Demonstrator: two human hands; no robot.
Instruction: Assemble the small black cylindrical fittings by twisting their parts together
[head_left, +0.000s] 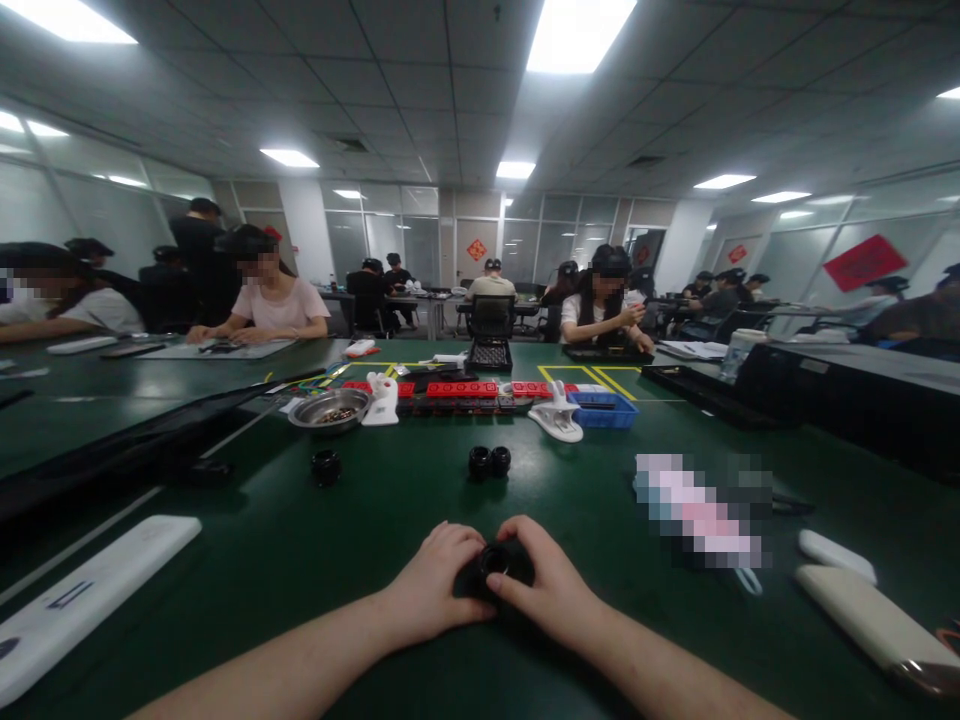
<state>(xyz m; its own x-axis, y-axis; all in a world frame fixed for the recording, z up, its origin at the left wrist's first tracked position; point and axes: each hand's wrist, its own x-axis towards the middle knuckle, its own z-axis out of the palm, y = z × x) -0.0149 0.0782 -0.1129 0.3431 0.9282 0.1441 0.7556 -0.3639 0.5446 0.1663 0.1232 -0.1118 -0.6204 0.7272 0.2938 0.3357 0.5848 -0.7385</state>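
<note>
A black ring-shaped part (494, 560) with a hollow centre is held low over the green table, between my two hands. My left hand (435, 578) curls around its left side, fingers over the back and thumb near the bottom. From the right, my right hand (551, 580) grips the same part, index finger at the back and thumb across its front rim. Straight ahead on the table, two similar black round parts (489, 462) stand side by side, touching. Another black round part (325, 467) sits alone further left.
A metal bowl (330, 410) of small parts, white clamp-like pieces (556, 414), a red strip (461, 390) and a blue tray (604, 409) line the table's middle. A long white device (97, 600) lies left, a beige case (874, 620) right. Co-workers sit opposite.
</note>
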